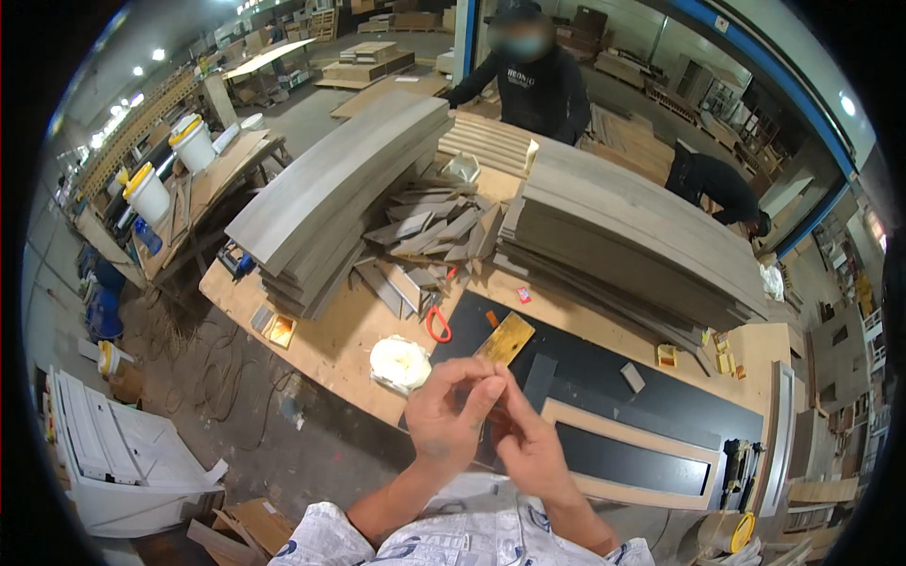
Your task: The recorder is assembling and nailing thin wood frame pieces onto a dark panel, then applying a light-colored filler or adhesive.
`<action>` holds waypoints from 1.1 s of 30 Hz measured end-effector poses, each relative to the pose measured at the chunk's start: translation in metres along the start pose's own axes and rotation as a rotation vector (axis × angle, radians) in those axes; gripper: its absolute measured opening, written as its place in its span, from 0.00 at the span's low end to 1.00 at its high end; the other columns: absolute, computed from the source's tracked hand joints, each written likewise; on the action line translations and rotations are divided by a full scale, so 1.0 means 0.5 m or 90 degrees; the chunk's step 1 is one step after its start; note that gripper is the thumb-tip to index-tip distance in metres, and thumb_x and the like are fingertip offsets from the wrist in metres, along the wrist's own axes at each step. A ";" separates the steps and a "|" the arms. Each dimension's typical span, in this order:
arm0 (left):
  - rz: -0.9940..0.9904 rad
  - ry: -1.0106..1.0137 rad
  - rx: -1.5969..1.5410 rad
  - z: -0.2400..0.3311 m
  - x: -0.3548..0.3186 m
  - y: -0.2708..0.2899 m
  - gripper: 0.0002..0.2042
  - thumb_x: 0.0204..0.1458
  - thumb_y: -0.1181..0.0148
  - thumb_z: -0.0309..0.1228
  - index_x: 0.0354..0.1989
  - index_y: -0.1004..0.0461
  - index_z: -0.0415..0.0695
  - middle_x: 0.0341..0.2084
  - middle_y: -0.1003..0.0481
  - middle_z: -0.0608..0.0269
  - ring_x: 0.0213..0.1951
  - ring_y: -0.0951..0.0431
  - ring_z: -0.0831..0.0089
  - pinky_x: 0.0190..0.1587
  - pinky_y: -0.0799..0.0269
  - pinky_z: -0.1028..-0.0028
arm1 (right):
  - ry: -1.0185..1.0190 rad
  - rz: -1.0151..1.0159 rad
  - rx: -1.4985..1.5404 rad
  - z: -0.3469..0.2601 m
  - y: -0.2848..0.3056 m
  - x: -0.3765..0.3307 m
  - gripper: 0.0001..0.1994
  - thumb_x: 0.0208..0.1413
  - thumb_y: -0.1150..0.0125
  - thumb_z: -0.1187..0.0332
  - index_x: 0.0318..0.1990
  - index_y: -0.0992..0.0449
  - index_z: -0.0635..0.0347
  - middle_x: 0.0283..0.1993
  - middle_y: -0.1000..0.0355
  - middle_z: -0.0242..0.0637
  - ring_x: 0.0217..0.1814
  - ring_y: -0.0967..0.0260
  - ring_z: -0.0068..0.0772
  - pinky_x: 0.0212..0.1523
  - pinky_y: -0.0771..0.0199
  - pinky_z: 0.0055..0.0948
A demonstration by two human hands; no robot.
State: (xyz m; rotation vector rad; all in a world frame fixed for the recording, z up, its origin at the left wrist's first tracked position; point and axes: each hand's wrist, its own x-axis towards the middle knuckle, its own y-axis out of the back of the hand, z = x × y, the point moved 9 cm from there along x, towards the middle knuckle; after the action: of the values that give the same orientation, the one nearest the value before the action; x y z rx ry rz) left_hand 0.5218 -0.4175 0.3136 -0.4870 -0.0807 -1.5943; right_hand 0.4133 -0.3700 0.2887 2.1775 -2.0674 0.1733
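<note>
Two bare hands meet at the fingertips in the head view, raised over the near edge of a plywood-topped worktable [349, 368]. The left hand [448, 410] comes up from the lower edge on a forearm slanting to the right, its fingers curled over and its thumb pointing up toward the index finger. The right hand [530, 441] leans the opposite way, wrist low, fingers reaching up and left to the left hand's tips. Both are drawn into a pinch — whether something small is caught between them, I cannot tell.

Just beyond the fingertips, a worn yellow block [511, 338] lies aslant on a black panel [590, 363]. A light-edged frame [630, 432] with a dark centre lies near the right hand, and a white round bundle [399, 363] sits on the wood left of the left hand. Red-handled scissors [439, 324] lie farther up, near a heap of grey offcuts [434, 226] — itself between two stacks of long grey boards [330, 179]. Across the table stands a co-worker in dark clothing [533, 94].
</note>
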 end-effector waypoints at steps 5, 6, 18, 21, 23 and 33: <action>-0.006 0.100 -0.150 -0.016 -0.011 -0.013 0.10 0.57 0.38 0.24 0.45 0.29 0.35 0.40 0.24 0.61 0.41 0.26 0.80 0.47 0.29 0.79 | 0.075 0.027 -0.190 -0.024 0.000 -0.003 0.44 0.38 0.60 0.91 0.70 0.45 0.58 0.73 0.48 0.48 0.72 0.46 0.52 0.66 0.41 0.34; -0.013 0.103 -0.157 -0.017 -0.009 -0.016 0.10 0.57 0.38 0.24 0.44 0.29 0.35 0.40 0.24 0.61 0.41 0.26 0.80 0.47 0.30 0.79 | 0.077 0.031 -0.194 -0.023 0.001 -0.002 0.44 0.38 0.60 0.91 0.70 0.45 0.58 0.73 0.48 0.48 0.72 0.46 0.52 0.66 0.41 0.34; -0.161 0.257 -0.317 -0.086 -0.006 -0.091 0.10 0.57 0.40 0.22 0.46 0.28 0.35 0.41 0.25 0.63 0.43 0.26 0.78 0.48 0.29 0.78 | 0.116 0.132 -0.337 -0.032 0.051 -0.026 0.43 0.36 0.59 0.91 0.69 0.44 0.61 0.69 0.44 0.55 0.70 0.46 0.60 0.68 0.45 0.43; -0.219 0.318 -0.312 -0.112 -0.019 -0.129 0.10 0.57 0.40 0.21 0.46 0.28 0.35 0.43 0.26 0.62 0.44 0.26 0.78 0.50 0.30 0.77 | 0.065 0.177 -0.358 -0.017 0.080 -0.049 0.42 0.36 0.59 0.91 0.69 0.44 0.65 0.68 0.43 0.58 0.69 0.45 0.62 0.67 0.43 0.45; -0.243 0.329 -0.332 -0.121 -0.026 -0.160 0.09 0.57 0.40 0.21 0.46 0.28 0.35 0.43 0.26 0.62 0.45 0.27 0.78 0.50 0.30 0.77 | 0.041 0.229 -0.393 -0.016 0.103 -0.067 0.41 0.37 0.59 0.91 0.68 0.45 0.69 0.67 0.42 0.60 0.68 0.43 0.63 0.66 0.42 0.46; -0.236 0.334 -0.293 -0.135 -0.079 -0.248 0.10 0.58 0.39 0.25 0.46 0.27 0.35 0.40 0.24 0.63 0.42 0.26 0.79 0.47 0.29 0.78 | 0.066 0.294 -0.423 -0.022 0.180 -0.124 0.41 0.36 0.55 0.92 0.67 0.44 0.69 0.66 0.42 0.61 0.67 0.42 0.64 0.64 0.38 0.47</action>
State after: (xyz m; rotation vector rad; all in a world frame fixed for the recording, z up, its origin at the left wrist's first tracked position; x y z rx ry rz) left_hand 0.3848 -0.3920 0.2682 -0.4013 0.6370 -2.0688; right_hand 0.3202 -0.3115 0.2901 1.2764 -2.1246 -0.3093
